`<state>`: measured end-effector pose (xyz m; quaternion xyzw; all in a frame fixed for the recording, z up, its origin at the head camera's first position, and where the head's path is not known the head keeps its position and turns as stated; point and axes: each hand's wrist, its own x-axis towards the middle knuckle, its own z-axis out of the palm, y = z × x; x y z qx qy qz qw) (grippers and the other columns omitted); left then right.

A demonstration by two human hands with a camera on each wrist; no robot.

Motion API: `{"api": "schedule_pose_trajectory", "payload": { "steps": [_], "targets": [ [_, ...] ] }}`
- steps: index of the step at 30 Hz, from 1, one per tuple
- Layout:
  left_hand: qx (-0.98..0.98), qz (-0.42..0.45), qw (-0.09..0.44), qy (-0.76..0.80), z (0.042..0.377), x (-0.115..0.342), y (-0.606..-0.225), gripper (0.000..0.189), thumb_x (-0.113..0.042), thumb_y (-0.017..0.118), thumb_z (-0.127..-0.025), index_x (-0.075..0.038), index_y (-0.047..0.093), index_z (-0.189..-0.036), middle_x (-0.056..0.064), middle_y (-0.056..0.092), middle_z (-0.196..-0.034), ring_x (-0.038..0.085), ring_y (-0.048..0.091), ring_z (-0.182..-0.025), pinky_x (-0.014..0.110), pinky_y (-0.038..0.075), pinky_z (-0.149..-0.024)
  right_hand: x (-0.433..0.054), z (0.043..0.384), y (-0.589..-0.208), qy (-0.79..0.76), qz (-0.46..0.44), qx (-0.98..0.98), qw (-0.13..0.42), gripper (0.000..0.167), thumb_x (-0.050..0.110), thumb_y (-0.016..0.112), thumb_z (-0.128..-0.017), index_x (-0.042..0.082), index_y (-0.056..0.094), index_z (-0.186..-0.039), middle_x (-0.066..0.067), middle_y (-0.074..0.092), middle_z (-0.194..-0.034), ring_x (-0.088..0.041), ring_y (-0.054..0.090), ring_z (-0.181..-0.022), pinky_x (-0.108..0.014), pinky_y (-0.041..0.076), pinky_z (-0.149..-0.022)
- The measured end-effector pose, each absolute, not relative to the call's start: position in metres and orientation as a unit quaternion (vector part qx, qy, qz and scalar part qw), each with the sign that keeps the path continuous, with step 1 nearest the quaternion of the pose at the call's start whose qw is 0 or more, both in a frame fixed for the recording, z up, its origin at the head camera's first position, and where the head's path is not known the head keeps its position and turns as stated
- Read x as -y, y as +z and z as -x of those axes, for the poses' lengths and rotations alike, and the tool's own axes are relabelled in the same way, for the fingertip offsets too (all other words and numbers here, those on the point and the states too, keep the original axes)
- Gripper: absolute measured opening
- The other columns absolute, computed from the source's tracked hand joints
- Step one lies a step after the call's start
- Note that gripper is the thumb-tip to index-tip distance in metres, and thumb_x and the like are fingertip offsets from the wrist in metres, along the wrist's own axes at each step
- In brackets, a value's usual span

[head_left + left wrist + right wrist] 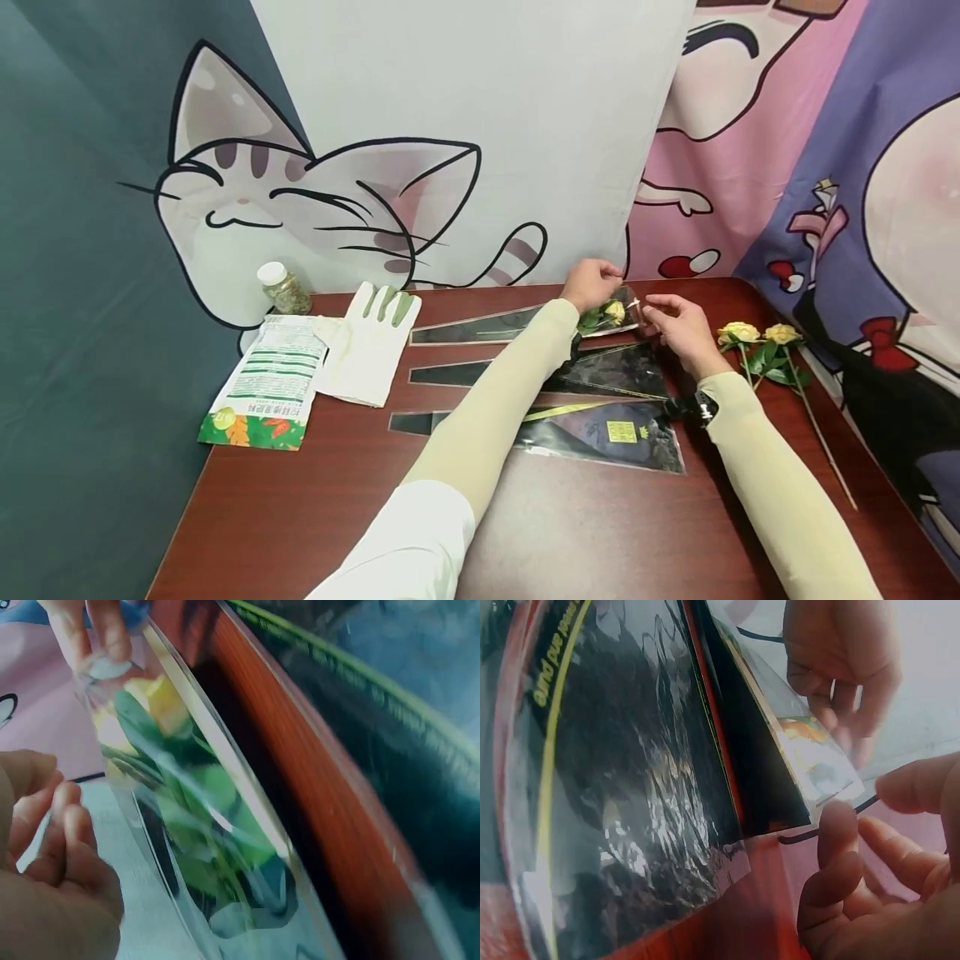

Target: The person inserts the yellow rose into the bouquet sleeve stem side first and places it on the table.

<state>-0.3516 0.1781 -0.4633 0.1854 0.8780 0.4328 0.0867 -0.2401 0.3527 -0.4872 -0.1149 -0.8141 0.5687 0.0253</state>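
Note:
A yellow rose with green leaves lies inside a clear-fronted flower sleeve at the back of the table. My right hand is at the wide end of this sleeve, its fingers and thumb around the film's corner. Beside the sleeve's far edge, my left hand has its fingers loosely bent and fingertips close together, with a gap to the film in the left wrist view. Two more dark sleeves, a middle one and a front one with a yellow label, lie nearer me.
Two yellow roses with long stems lie at the table's right side. On the left are white gloves, a printed white-and-green bag and a white-capped jar. Printed cloth hangs behind the table.

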Motion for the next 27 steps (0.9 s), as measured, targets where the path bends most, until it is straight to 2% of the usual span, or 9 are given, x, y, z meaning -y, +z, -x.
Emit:
{"api": "schedule_pose_trajectory", "payload": {
  "steps": [3, 6, 9, 12, 15, 19, 23, 27],
  "targets": [
    [-0.907, -0.186, 0.1, 0.364, 0.356, -0.171, -0.468, 0.027, -0.034, 0.062, -0.108, -0.027, 0.076, -0.13, -0.012, 0.077, -0.122, 0.009, 0.07, -0.113, 0.031, 0.053, -0.105, -0.348, 0.237, -0.49, 0.551, 0.121, 0.826, 0.019, 0.049, 0.029, 0.064, -0.107, -0.001, 0.058, -0.145, 0.011, 0.072, -0.091, -0.004, 0.069, -0.07, -0.023, 0.056, -0.058],
    [-0.921, -0.169, 0.129, 0.325, 0.361, -0.165, -0.472, 0.029, -0.04, 0.055, -0.111, -0.033, 0.074, -0.132, -0.014, 0.073, -0.131, 0.012, 0.066, -0.124, 0.05, 0.039, -0.123, -0.347, 0.234, -0.491, 0.534, 0.122, 0.837, 0.013, 0.046, 0.03, 0.063, -0.107, 0.0, 0.06, -0.142, -0.004, 0.074, -0.103, -0.005, 0.069, -0.071, -0.024, 0.059, -0.062],
    [-0.922, -0.162, 0.164, 0.312, 0.367, -0.162, -0.478, 0.031, -0.041, 0.05, -0.113, -0.028, 0.077, -0.118, -0.015, 0.07, -0.139, 0.012, 0.065, -0.119, 0.063, 0.026, -0.129, -0.349, 0.233, -0.492, 0.528, 0.124, 0.84, -0.003, 0.045, 0.03, 0.062, -0.108, 0.0, 0.061, -0.14, -0.01, 0.073, -0.108, -0.006, 0.068, -0.069, -0.025, 0.059, -0.063],
    [-0.916, -0.163, 0.189, 0.315, 0.369, -0.161, -0.482, 0.041, -0.042, 0.049, -0.113, -0.018, 0.069, -0.086, -0.015, 0.069, -0.139, 0.013, 0.064, -0.099, 0.066, 0.023, -0.129, -0.35, 0.232, -0.494, 0.533, 0.125, 0.836, -0.03, 0.043, 0.031, 0.061, -0.109, -0.001, 0.06, -0.138, -0.003, 0.072, -0.104, -0.006, 0.067, -0.068, -0.025, 0.058, -0.063],
    [-0.913, -0.16, 0.193, 0.321, 0.369, -0.158, -0.484, 0.049, -0.041, 0.051, -0.112, -0.018, 0.053, -0.069, -0.017, 0.071, -0.133, 0.01, 0.058, -0.086, 0.067, 0.023, -0.13, -0.349, 0.234, -0.499, 0.54, 0.122, 0.832, -0.045, 0.041, 0.029, 0.06, -0.11, -0.004, 0.062, -0.134, 0.003, 0.072, -0.098, -0.006, 0.067, -0.067, -0.024, 0.058, -0.062],
    [-0.915, -0.154, 0.182, 0.325, 0.365, -0.154, -0.485, 0.052, -0.04, 0.054, -0.111, -0.021, 0.048, -0.063, -0.011, 0.075, -0.109, 0.011, 0.053, -0.076, 0.059, 0.033, -0.124, -0.348, 0.234, -0.502, 0.544, 0.129, 0.828, -0.044, 0.037, 0.025, 0.06, -0.11, -0.007, 0.065, -0.127, 0.003, 0.074, -0.093, -0.005, 0.067, -0.066, -0.024, 0.058, -0.06],
    [-0.917, -0.141, 0.173, 0.33, 0.366, -0.155, -0.488, 0.055, -0.043, 0.055, -0.11, -0.02, 0.046, -0.061, -0.007, 0.067, -0.082, 0.014, 0.048, -0.068, 0.054, 0.039, -0.114, -0.35, 0.232, -0.502, 0.544, 0.13, 0.828, -0.051, 0.038, 0.025, 0.061, -0.109, -0.009, 0.066, -0.126, 0.004, 0.074, -0.091, -0.004, 0.068, -0.067, -0.024, 0.058, -0.06],
    [-0.926, -0.123, 0.179, 0.308, 0.384, -0.168, -0.503, 0.054, -0.047, 0.054, -0.11, -0.02, 0.054, -0.063, -0.015, 0.071, -0.089, 0.013, 0.057, -0.077, 0.049, 0.041, -0.105, -0.354, 0.23, -0.502, 0.546, 0.119, 0.827, -0.053, 0.04, 0.027, 0.062, -0.108, -0.01, 0.065, -0.126, 0.009, 0.074, -0.087, -0.004, 0.069, -0.068, -0.024, 0.058, -0.059]
  ]
}}
